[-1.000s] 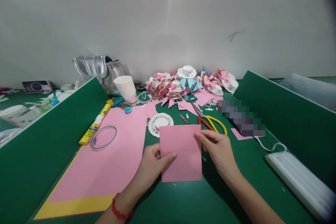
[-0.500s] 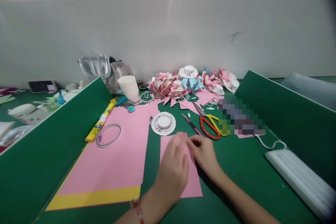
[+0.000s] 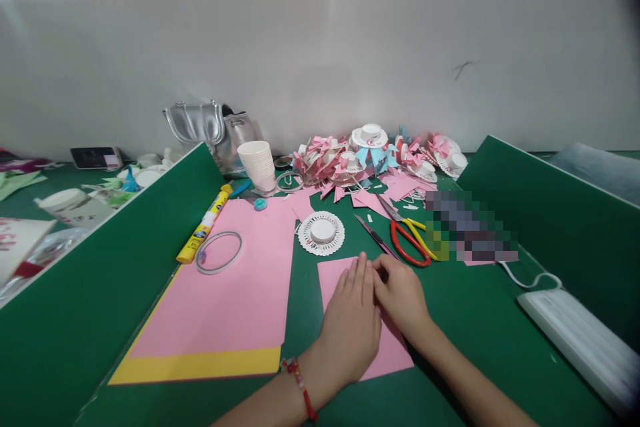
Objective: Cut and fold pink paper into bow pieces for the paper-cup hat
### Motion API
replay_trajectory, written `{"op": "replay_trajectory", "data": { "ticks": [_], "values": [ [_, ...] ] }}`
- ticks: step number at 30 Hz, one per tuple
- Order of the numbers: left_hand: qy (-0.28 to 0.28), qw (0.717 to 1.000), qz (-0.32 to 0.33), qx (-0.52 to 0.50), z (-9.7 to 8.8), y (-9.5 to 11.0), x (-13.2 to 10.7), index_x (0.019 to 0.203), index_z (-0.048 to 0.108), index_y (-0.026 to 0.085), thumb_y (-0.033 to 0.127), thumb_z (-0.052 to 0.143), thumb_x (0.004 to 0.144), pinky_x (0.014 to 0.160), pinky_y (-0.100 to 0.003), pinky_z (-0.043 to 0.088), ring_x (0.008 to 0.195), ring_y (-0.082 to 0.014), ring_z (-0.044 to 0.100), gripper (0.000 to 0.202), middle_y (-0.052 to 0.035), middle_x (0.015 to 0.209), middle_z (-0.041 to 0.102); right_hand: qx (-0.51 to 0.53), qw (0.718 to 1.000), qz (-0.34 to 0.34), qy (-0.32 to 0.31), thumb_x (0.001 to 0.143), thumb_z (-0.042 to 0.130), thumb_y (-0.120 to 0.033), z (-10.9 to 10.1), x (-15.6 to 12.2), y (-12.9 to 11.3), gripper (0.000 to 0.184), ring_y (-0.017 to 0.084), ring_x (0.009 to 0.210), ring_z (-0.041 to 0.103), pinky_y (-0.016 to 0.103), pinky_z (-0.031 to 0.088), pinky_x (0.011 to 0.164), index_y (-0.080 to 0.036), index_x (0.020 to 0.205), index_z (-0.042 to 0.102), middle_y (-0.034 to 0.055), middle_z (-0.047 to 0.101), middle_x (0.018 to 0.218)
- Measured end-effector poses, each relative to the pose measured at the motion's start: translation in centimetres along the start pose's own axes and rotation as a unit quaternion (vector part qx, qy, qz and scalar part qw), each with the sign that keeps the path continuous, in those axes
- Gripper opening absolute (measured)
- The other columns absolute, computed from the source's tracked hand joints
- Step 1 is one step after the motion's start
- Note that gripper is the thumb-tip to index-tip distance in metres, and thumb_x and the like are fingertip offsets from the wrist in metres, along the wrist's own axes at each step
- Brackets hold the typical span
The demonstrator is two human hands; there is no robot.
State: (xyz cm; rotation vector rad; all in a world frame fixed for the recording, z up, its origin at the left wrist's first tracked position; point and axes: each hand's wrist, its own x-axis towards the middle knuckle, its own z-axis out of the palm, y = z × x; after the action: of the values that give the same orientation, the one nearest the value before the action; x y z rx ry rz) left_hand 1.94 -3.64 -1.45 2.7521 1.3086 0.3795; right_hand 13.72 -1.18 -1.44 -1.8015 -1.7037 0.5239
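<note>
A small pink paper square [image 3: 336, 280] lies flat on the green table [image 3: 465, 333] in front of me. My left hand [image 3: 353, 323] lies on it palm down, fingers stretched out and together, pointing away from me. My right hand [image 3: 403, 293] rests at the sheet's right upper edge with fingers curled, pinching the paper's edge beside my left fingertips. A red string bracelet sits on my left wrist.
A large pink sheet over a yellow one [image 3: 220, 293] lies left, with a tape ring [image 3: 219, 251] and a yellow glue stick [image 3: 204, 227] by it. A white paper doily disc [image 3: 321, 232], red-and-yellow scissors [image 3: 407, 240], stacked paper cups [image 3: 257, 163], finished pink crafts [image 3: 370, 160], a silver bag and green dividers surround.
The pink square, held up in both hands a second ago, now lies on the table. My left hand has moved on top of it and flattened; my right hand stays at its edge.
</note>
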Motion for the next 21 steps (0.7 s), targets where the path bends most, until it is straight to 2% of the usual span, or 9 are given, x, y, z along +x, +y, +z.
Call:
{"op": "replay_trajectory", "data": {
  "ticks": [4, 9, 12, 15, 21],
  "values": [
    [-0.034, 0.999, -0.033, 0.022, -0.8, -1.0, -0.6, 0.129, 0.027, 0.0, 0.03, 0.032, 0.085, 0.1, -0.042, 0.028, 0.126, -0.0287, 0.022, 0.053, -0.0216, 0.136, 0.027, -0.068, 0.998, -0.008, 0.007, 0.081, 0.04, -0.032, 0.1, -0.3, -0.2, 0.025, 0.014, 0.054, 0.051, 0.023, 0.025, 0.046, -0.02, 0.06, 0.044, 0.0002, 0.059, 0.059],
    [-0.046, 0.995, -0.036, 0.081, -1.6, -2.6, -1.8, 0.127, 0.032, -0.001, 0.027, 0.035, 0.084, 0.097, -0.042, 0.032, 0.123, -0.0299, 0.03, 0.051, -0.0216, 0.134, 0.032, -0.109, 0.994, -0.016, 0.007, 0.083, 0.038, -0.032, 0.0, -0.4, -0.3, 0.025, 0.014, 0.054, 0.052, 0.023, 0.023, 0.044, -0.02, 0.062, 0.043, -0.0006, 0.058, 0.06],
    [-0.045, 0.991, -0.036, 0.122, -2.1, -3.3, -2.4, 0.12, 0.042, -0.002, 0.024, 0.039, 0.083, 0.095, -0.041, 0.035, 0.118, -0.0309, 0.039, 0.046, -0.0225, 0.128, 0.042, -0.125, 0.992, -0.02, 0.003, 0.083, 0.038, -0.032, -0.1, -0.3, -0.3, 0.025, 0.014, 0.052, 0.052, 0.023, 0.023, 0.044, -0.02, 0.062, 0.042, -0.0007, 0.058, 0.059],
    [-0.045, 0.986, -0.028, 0.156, -2.8, -3.8, -2.5, 0.114, 0.05, -0.002, 0.029, 0.04, 0.083, 0.093, -0.04, 0.035, 0.112, -0.0312, 0.046, 0.045, -0.0226, 0.121, 0.05, -0.145, 0.989, -0.025, -0.002, 0.084, 0.037, -0.033, -0.2, -0.4, -0.4, 0.025, 0.014, 0.054, 0.053, 0.023, 0.022, 0.045, -0.02, 0.063, 0.042, -0.0006, 0.057, 0.06],
    [-0.054, 0.983, -0.009, 0.177, -4.2, -4.1, -2.2, 0.097, 0.061, 0.004, 0.038, 0.045, 0.079, 0.089, -0.044, 0.035, 0.111, -0.0337, 0.045, 0.042, -0.0213, 0.118, 0.053, -0.177, 0.983, -0.043, 0.012, 0.085, 0.035, -0.032, -0.1, -0.5, -0.3, 0.025, 0.014, 0.056, 0.053, 0.023, 0.024, 0.045, -0.02, 0.064, 0.042, -0.0002, 0.057, 0.06]
  ]
}}
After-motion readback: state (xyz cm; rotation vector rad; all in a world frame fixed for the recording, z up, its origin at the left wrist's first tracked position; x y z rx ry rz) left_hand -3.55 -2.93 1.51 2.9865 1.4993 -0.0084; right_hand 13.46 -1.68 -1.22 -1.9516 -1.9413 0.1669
